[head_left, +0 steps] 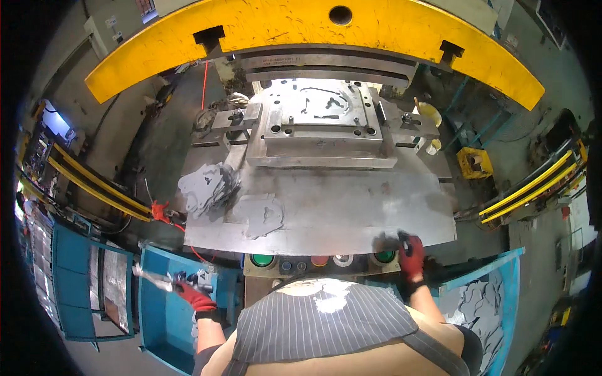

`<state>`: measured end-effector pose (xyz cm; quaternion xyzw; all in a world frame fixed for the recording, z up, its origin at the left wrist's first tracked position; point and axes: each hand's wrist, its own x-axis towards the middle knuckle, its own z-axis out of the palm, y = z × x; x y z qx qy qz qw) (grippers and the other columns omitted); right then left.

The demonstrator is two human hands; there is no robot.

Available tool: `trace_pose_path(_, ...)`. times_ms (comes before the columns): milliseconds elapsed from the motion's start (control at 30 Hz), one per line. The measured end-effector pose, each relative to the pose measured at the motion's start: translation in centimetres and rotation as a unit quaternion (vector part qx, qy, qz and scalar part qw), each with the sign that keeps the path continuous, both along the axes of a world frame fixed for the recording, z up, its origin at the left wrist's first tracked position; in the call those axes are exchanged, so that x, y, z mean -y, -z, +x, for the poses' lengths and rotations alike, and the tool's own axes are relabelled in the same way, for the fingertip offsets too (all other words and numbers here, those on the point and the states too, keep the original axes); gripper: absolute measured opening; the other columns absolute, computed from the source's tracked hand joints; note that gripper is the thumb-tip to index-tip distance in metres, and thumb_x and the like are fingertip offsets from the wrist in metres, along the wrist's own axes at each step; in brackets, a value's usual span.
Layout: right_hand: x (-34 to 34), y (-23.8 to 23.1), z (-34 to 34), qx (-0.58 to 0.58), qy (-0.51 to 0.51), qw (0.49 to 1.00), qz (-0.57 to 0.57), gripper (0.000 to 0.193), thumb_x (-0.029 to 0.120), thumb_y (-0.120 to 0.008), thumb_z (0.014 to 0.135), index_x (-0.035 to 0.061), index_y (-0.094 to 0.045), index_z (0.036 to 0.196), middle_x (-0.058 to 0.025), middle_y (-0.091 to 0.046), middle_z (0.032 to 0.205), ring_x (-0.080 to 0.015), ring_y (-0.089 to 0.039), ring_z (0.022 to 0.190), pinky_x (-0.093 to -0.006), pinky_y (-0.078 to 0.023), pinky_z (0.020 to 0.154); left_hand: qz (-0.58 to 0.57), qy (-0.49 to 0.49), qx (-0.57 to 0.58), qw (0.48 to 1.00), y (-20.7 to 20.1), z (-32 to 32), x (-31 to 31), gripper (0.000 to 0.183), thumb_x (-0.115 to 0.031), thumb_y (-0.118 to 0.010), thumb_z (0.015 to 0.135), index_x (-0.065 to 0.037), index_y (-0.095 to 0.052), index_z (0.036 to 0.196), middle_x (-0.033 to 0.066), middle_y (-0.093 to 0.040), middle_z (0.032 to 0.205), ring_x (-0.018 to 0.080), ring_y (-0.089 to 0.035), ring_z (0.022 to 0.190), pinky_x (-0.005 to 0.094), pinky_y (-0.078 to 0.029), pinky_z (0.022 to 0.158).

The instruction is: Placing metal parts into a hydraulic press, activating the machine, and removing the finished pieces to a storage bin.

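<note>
At the left, my left hand (193, 296), in a red and dark glove, is closed over a blue bin. A narrow, shiny metal piece (152, 279) sticks out from its fingers, seen nearly edge-on. My right hand (411, 255), gloved alike, is at the front edge of the steel table (351, 207), beside a green push button (384, 257). Its fingers point up, slightly bent and apart, with nothing visible in them. On the table's left lie a stack of grey flat metal parts (209, 188) and a separate flat part (263, 215).
A die (323, 135) with dark cutouts sits on the press bed, under a yellow press beam (376, 28). Below the table edge runs a control panel (301, 268) with buttons. Blue bins (164, 307) flank me; the right bin (511, 301) holds grey metal pieces. Yellow rails (100, 182) stand aside.
</note>
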<state>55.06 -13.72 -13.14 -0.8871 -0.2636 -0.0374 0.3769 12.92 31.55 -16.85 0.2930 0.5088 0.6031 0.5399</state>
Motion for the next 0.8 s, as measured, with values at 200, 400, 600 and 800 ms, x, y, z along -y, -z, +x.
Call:
trace_pose_path(200,-10.4,2.4,1.4,0.129,0.016,0.968,-0.213,0.064,0.040,-0.052,0.077,0.0116,-0.032,0.131,-0.0236,-0.035,0.128,-0.0393,-0.031,0.119,-0.0470,-0.021,0.100,0.045,0.470,-0.106,0.875,-8.8,15.6,1.2,0.023,-0.017,-0.046,0.088,-0.004,-0.051,0.105,0.0075,-0.057,0.088,0.0147,-0.054,0.077,0.0283,-0.046,0.060)
trace_pose_path(400,-11.0,2.8,0.8,0.152,0.038,0.955,-0.252,0.069,0.048,-0.044,0.079,0.0140,-0.024,0.135,-0.0231,-0.029,0.133,-0.0373,-0.026,0.123,-0.0484,-0.011,0.104,0.196,0.642,-0.145,0.727,-19.0,33.7,3.6,0.023,-0.019,-0.043,0.091,-0.002,-0.052,0.102,0.0053,-0.057,0.082,0.0125,-0.050,0.074,0.0270,-0.042,0.066)
trace_pose_path(600,-11.1,2.6,0.6,0.165,0.050,0.954,-0.245,0.067,0.047,-0.046,0.078,0.0143,-0.027,0.134,-0.0224,-0.033,0.130,-0.0369,-0.028,0.122,-0.0488,-0.013,0.103,0.342,0.585,-0.259,0.688,-14.6,46.6,-0.5,0.023,-0.022,-0.047,0.089,-0.001,-0.054,0.097,0.0025,-0.056,0.075,0.0097,-0.047,0.063,0.0279,-0.042,0.058)
trace_pose_path(800,-11.5,2.0,0.6,0.171,0.044,0.961,-0.214,0.067,0.045,-0.048,0.077,0.0139,-0.029,0.133,-0.0224,-0.034,0.129,-0.0371,-0.029,0.122,-0.0501,-0.014,0.103,0.318,0.585,-0.228,0.710,-12.3,48.2,-1.9,0.022,-0.021,-0.050,0.087,-0.002,-0.053,0.097,0.0047,-0.056,0.070,0.0105,-0.050,0.056,0.0259,-0.044,0.051)
